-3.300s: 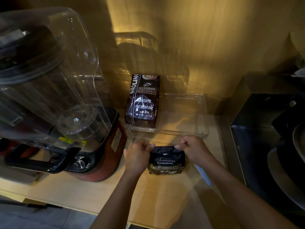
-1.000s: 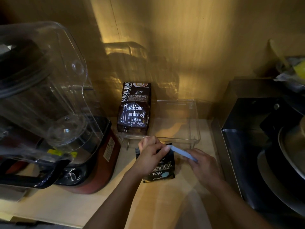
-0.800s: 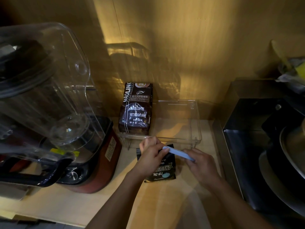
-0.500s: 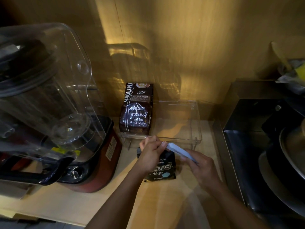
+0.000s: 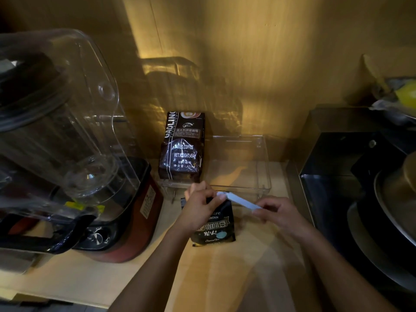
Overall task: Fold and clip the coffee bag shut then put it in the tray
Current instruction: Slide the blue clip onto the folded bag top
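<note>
Head view is showing a small black coffee bag lying flat on the wooden counter, just in front of the clear tray. Her left hand is pinching the bag's folded top while the right hand is gripping one end of a pale blue clip angled across that fold. Another, taller coffee bag is standing in the tray's left side, beside a blender.

Dim room: a warm-lit wooden wall backs a pale wooden counter.
</note>
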Tool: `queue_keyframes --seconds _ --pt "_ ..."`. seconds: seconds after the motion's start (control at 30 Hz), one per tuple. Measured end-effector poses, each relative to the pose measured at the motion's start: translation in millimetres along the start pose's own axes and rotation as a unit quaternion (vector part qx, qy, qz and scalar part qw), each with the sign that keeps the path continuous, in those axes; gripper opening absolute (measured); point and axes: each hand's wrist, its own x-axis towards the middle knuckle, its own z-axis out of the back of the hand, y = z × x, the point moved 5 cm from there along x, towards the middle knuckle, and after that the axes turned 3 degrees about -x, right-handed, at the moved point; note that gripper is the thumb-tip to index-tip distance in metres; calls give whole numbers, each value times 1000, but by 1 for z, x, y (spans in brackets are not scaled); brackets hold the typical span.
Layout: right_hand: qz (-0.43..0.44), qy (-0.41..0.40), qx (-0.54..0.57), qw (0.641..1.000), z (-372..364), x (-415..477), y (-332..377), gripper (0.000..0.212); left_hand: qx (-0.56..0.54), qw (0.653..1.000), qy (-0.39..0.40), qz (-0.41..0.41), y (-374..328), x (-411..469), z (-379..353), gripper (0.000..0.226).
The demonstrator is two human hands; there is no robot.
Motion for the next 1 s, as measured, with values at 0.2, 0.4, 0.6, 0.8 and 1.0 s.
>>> queue_keyframes --seconds 0.2,0.4,0.6,0.8,1.0 --pt "43 -39 -171 984 21 8 -3 14 20 1000 0 -24 -1 -2 6 10" --pt "78 -117 -192 971 26 6 -4 11 23 999 0 -31 -2 -2 7 17" --pt "68 -85 -244 964 18 7 -13 16 -7 1000 -13 -22 2 -2 8 24" --pt "81 -56 -282 954 16 8 -8 20 -34 999 -31 6 7 0 8 26" --pt "68 -31 -290 954 9 8 1 30 -13 999 -36 6 7 0 2 26"
